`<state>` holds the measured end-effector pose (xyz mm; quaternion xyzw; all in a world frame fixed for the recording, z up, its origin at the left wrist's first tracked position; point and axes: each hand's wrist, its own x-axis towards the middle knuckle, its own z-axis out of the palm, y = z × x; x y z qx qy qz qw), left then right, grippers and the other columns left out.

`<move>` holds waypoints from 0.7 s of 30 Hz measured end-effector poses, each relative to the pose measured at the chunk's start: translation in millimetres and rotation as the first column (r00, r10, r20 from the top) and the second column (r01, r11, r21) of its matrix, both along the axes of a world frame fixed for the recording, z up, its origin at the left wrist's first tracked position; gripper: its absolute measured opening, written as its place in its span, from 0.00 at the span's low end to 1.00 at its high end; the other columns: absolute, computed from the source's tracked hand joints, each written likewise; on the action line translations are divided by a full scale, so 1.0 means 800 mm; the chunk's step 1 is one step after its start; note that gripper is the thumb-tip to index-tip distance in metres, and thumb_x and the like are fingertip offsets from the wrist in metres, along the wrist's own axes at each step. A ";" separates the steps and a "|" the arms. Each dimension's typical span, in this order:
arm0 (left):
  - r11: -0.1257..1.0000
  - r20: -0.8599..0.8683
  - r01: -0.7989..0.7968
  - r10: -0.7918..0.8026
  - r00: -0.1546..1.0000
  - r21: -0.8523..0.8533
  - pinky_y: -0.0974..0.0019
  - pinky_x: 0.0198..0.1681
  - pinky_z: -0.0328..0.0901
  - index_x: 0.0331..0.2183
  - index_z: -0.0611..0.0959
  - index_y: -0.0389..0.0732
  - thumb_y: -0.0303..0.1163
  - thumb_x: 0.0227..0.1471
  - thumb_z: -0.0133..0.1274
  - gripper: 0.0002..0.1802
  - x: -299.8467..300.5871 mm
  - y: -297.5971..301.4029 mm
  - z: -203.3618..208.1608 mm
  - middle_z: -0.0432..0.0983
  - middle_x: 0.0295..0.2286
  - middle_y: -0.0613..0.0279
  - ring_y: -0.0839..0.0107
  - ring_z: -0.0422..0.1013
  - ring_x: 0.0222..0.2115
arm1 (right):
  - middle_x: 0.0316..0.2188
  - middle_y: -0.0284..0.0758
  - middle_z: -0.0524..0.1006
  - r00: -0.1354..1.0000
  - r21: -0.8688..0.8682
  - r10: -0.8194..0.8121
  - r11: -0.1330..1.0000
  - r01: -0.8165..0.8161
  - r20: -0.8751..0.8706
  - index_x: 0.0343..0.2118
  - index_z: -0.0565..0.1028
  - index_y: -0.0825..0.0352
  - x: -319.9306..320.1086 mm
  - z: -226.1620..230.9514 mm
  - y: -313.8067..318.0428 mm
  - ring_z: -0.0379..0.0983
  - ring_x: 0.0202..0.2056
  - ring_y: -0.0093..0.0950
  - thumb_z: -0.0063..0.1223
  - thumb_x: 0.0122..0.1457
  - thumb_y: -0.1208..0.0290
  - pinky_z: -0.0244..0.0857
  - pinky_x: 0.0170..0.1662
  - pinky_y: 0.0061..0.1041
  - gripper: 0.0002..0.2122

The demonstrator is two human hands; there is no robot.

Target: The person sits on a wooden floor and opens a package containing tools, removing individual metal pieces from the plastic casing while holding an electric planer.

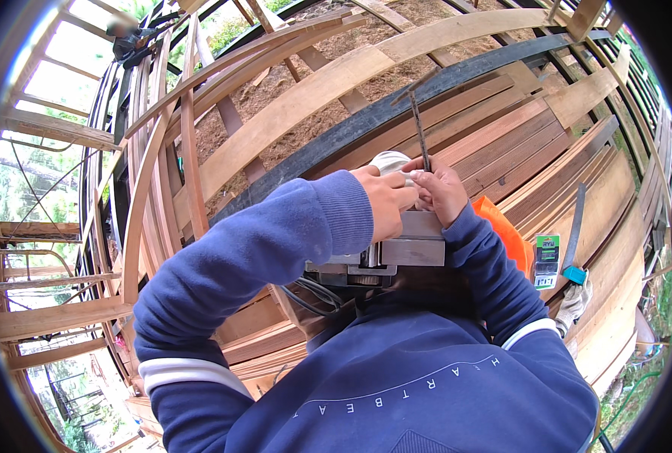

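Note:
Both my hands meet over a grey metal power tool (pixel 415 245) in front of my torso. My right hand (pixel 443 190) is closed around the lower end of a thin, dark metal rod (pixel 420 132), which points away from me and has a crosspiece at its far end. Bent fingers of my left hand (pixel 386 198) reach across to the right fingertips; what they pinch, if anything, is hidden. A whitish rounded thing (pixel 390 159) shows just beyond the left fingers. Beside the tool, at its lower left, lies a dark cable (pixel 311 297).
Right of my forearm are an orange thing (pixel 502 235), a green-and-black package (pixel 546 263), a long blade with a teal handle (pixel 575 275) and a whitish glove (pixel 574 306). Stacked grooved boards (pixel 502 143) lie ahead. A dark beam (pixel 336 147) crosses beyond; another person (pixel 128 45) is far left.

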<state>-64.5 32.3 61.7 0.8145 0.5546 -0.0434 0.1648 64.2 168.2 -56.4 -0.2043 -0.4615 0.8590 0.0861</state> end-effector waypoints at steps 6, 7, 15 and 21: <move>0.998 -0.010 0.054 -0.054 0.999 0.033 0.63 0.48 0.66 0.28 0.84 0.47 0.29 0.42 0.56 0.06 0.004 0.006 0.010 0.68 0.37 0.63 0.66 0.66 0.46 | 0.19 0.21 0.63 0.999 0.073 -0.034 0.997 0.032 0.024 0.42 0.69 0.70 -0.003 0.000 -0.003 0.54 0.16 0.10 0.50 0.60 0.71 0.49 0.19 0.12 0.10; 0.999 0.003 0.043 -0.043 0.999 0.024 0.62 0.48 0.66 0.29 0.84 0.46 0.29 0.42 0.55 0.07 0.005 0.009 0.017 0.69 0.37 0.63 0.66 0.66 0.46 | 0.19 0.21 0.63 0.998 0.092 -0.051 0.995 0.048 0.029 0.42 0.69 0.70 -0.004 0.000 -0.005 0.54 0.16 0.10 0.50 0.60 0.71 0.49 0.19 0.12 0.10; 0.906 0.305 -0.387 0.324 0.896 0.174 0.58 0.50 0.65 0.43 0.79 0.40 0.31 0.41 0.62 0.23 -0.014 -0.018 0.049 0.72 0.41 0.54 0.57 0.69 0.46 | 0.18 0.21 0.61 1.000 -0.047 -0.025 0.999 0.024 -0.016 0.41 0.69 0.70 0.004 -0.003 0.002 0.53 0.16 0.10 0.50 0.60 0.72 0.47 0.18 0.12 0.09; 0.753 0.365 -0.644 0.566 0.739 0.134 0.54 0.56 0.59 0.47 0.76 0.40 0.38 0.40 0.65 0.31 0.020 -0.105 -0.003 0.70 0.48 0.51 0.53 0.66 0.51 | 0.18 0.21 0.63 0.995 0.179 -0.081 0.981 0.071 0.051 0.39 0.71 0.69 0.006 0.004 -0.003 0.54 0.17 0.10 0.54 0.58 0.73 0.49 0.19 0.13 0.09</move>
